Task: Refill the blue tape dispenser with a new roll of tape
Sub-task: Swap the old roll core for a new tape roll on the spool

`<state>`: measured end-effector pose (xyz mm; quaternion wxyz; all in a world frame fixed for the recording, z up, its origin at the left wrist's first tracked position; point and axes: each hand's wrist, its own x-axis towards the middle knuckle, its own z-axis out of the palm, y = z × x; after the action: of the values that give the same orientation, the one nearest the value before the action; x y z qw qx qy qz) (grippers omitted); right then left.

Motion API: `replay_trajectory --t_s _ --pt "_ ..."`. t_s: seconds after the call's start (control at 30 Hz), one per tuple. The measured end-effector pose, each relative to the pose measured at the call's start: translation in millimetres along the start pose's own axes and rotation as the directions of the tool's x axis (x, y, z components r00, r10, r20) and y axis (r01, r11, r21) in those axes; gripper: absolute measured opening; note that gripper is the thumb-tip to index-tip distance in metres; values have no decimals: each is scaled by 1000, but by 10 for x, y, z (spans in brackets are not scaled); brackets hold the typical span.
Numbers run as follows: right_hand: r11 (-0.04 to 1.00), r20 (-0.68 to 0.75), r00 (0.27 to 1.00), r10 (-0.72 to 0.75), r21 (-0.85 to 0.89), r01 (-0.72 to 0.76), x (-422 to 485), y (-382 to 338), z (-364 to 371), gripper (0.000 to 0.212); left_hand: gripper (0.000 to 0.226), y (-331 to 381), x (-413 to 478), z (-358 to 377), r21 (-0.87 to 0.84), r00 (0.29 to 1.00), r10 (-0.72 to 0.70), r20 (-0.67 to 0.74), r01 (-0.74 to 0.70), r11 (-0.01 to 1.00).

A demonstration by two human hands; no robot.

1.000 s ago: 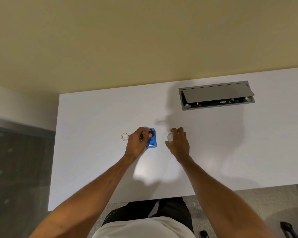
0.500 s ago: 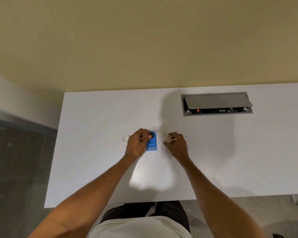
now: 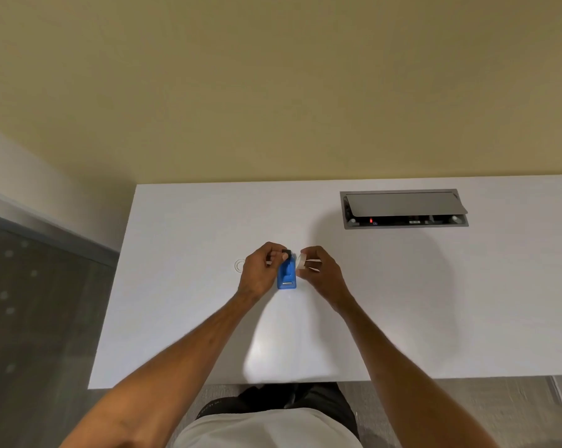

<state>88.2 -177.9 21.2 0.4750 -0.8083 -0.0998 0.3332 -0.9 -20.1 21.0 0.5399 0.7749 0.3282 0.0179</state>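
Observation:
The blue tape dispenser [image 3: 286, 277] lies on the white desk [image 3: 182, 312], its cutter end toward me. My left hand [image 3: 260, 270] is on its left side, fingers pinched on a small black core piece [image 3: 286, 253] at the dispenser's far end. My right hand [image 3: 318, 272] is just right of the dispenser and holds a clear roll of tape [image 3: 301, 260] up on its edge, close beside the dispenser body. Another clear ring, an empty-looking roll [image 3: 240, 265], lies flat on the desk left of my left hand.
A grey cable box [image 3: 402, 209] with its lid half raised is set into the desk at the back right. The desk's left edge borders a grey floor and a wall. The near edge is just above my lap.
My right hand has lifted the clear roll off the desk and brought it left, up against the dispenser. My left hand has stayed on the dispenser. The camera has tilted slightly.

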Motion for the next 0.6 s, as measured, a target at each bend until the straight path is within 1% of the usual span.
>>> replay_trajectory --t_s 0.27,0.4,0.5,0.6 --pt "999 22 999 -28 26 27 -61 7 66 43 17 -49 -185 -34 21 999 39 30 -40 999" --pt "998 42 999 -8 61 5 -78 -10 107 52 18 -90 -225 -52 37 998 52 22 -52 998" --pt "997 59 998 -6 76 1 -76 -9 142 47 16 -105 -239 -74 36 999 53 8 -53 998" --pt "998 65 998 -22 62 18 -80 3 158 43 17 -104 -265 -87 71 998 58 9 -58 996"
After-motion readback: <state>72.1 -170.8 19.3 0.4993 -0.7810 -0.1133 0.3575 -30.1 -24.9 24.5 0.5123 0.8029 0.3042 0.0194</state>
